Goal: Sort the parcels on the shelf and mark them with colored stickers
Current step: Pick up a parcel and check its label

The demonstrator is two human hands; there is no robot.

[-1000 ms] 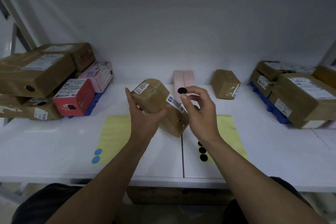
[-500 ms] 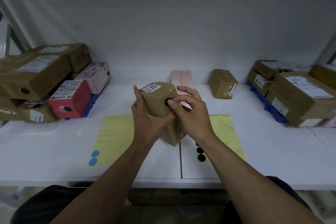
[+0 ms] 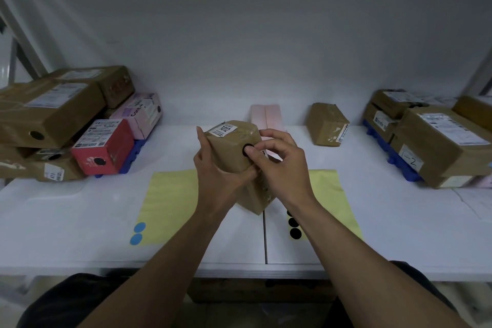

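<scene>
Head view is showing the left hand (image 3: 213, 176) gripping the parcel (image 3: 231, 157) tilted over the tabletop (image 3: 80, 221) while the right hand (image 3: 282, 165), curling round its edge, is thumbing a black sticker (image 3: 245, 147) on; next is probably shelving it with the left pile (image 3: 53, 114).

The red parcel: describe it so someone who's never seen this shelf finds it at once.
On the white shelf, go to the parcel pile at the left end. The red cardboard box sits at its front, beside a pink box. It alone is red, with a black round sticker on its face.
</scene>
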